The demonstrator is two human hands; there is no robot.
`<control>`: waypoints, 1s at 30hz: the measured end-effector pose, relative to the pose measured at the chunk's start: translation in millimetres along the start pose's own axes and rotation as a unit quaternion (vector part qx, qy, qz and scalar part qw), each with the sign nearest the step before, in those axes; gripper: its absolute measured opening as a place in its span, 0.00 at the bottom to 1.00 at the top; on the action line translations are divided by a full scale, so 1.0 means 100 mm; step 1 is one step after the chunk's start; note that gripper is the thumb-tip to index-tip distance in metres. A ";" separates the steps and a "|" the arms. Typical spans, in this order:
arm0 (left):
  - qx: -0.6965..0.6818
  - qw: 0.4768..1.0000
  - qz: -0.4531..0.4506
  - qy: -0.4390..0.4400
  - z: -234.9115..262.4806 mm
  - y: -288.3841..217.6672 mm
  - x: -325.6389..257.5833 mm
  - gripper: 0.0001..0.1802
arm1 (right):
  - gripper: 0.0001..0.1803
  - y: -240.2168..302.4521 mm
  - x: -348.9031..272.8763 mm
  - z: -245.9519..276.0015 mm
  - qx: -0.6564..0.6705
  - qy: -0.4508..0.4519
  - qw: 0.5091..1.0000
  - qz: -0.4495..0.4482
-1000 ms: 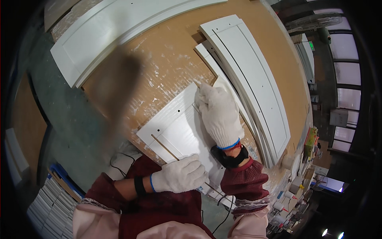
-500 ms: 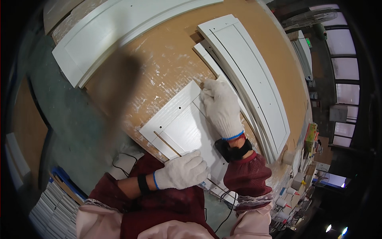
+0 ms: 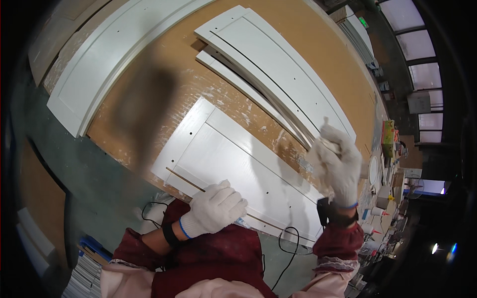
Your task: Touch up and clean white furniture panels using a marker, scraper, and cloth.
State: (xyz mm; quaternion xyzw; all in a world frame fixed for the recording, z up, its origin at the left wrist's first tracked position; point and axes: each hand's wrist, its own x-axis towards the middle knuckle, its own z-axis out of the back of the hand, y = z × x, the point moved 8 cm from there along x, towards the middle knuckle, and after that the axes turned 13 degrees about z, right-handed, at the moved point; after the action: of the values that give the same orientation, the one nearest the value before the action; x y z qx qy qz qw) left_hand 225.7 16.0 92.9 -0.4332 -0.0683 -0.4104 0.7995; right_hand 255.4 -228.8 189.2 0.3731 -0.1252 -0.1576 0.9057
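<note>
A white panel [image 3: 233, 159] with a routed frame line, small dark holes and a long slot near its edge lies at the front of the table. My left hand [image 3: 216, 207], in a white knit glove, rests curled at the panel's near edge, over the slot. A pale bluish end [image 3: 242, 223] of something pokes out beside its fingers; the rest is hidden. My right hand [image 3: 340, 161], gloved too, is raised above the panel's right end. Its fingers are pinched on a pale, thin piece [image 3: 320, 161] too blurred to name.
Further back, stacked white panels [image 3: 263, 54] lie on the brown tabletop [image 3: 194, 64], with another long panel [image 3: 99, 59] at the left. A black cord [image 3: 285, 253] hangs by the near edge. Bottles and boxes [image 3: 380, 211] crowd the right side. A dark blur covers part of the left.
My right hand has moved from the panel's far left corner to the right and lifted off. The view has shifted, showing more of the panel. My left hand stays at the near edge.
</note>
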 end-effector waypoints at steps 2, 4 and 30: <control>0.002 1.000 0.003 -0.011 0.00 -0.04 0.03 0.10 | 0.20 -0.05 -0.33 0.45 -0.034 -0.045 0.998 0.025; 0.004 1.000 0.001 -0.022 -0.02 -0.05 0.06 0.10 | 0.21 -0.23 -0.76 0.81 -0.041 -0.081 0.996 -0.007; -0.077 0.987 0.041 0.135 -0.20 -0.52 -0.13 0.12 | 0.17 -1.61 -3.73 0.89 0.136 -0.320 0.885 -0.311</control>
State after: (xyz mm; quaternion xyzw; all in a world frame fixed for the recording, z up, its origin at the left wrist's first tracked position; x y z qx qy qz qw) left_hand 174.9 -6.3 107.4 -0.4364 0.0900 -0.4362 0.7818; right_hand -149.3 -252.5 94.8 0.4417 -0.3055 -0.5235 0.6615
